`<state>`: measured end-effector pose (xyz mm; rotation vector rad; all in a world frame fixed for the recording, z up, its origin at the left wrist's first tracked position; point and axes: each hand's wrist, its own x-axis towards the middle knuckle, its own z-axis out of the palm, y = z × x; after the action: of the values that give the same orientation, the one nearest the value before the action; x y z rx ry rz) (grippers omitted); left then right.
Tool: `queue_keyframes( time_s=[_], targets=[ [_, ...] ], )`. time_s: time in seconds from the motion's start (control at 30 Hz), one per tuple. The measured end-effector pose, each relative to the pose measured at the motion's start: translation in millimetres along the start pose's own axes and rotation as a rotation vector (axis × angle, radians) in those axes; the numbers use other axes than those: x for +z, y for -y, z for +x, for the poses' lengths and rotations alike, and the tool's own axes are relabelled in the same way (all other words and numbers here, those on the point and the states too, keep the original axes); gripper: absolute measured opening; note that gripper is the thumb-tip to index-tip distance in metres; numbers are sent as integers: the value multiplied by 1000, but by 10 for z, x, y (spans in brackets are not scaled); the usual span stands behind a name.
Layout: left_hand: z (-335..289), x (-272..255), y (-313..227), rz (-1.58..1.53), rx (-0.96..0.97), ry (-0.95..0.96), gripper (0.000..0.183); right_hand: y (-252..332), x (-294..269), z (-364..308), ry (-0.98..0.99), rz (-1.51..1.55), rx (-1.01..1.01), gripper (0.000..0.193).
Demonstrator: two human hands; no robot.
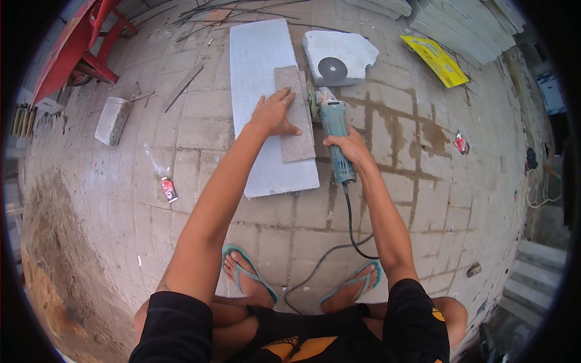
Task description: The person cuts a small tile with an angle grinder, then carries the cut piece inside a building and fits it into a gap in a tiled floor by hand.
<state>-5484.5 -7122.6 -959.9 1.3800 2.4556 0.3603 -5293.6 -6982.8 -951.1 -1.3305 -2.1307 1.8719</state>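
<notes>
Grey-brown block paving (206,130) bears a long, pale-grey rectangular slab (260,54), probably heavy and rigid. On the slab's right side lies a narrow, flat, brownish-grey tile (299,149), likely stiff but brittle, best pressed on its broad face. Just right, a teal, barrel-shaped angle grinder (334,121) looks weighty, best gripped around its body. The left hand (274,115) spreads flat on the tile; the right hand (352,148) wraps the grinder's body. A thin, round green disc (312,100) on the grinder stands beside the tile's edge.

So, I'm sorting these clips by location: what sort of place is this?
Probably a building site or work yard: a sandy heap, stacked pale blocks and the angle grinder in the right hand point that way.
</notes>
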Motion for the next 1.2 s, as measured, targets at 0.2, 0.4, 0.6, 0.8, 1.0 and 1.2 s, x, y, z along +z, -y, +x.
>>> queue_keyframes(
  time_s=[0.2, 0.4, 0.6, 0.8, 1.0, 1.2],
  targets=[
    [1, 1, 1, -8, -1, 7, 107, 24, 2, 70, 16, 11, 7, 55],
    [4, 15, 17, -5, 0, 9, 108, 44, 8, 173, 9, 1, -12, 58],
    [-4, 8, 10, 1, 3, -3, 105, 83, 28, 229, -4, -10, -7, 60],
    [-9, 15, 20, -9, 11, -19, 104, 44, 42, 329, 10, -4, 1, 61],
    [-1, 21, 6, -8, 9, -15, 105, 41, 26, 427, 12, -8, 6, 60],
    [-10, 25, 16, -11, 3, -19, 105, 106, 48, 447, 8, 12, -3, 56]
  ],
)
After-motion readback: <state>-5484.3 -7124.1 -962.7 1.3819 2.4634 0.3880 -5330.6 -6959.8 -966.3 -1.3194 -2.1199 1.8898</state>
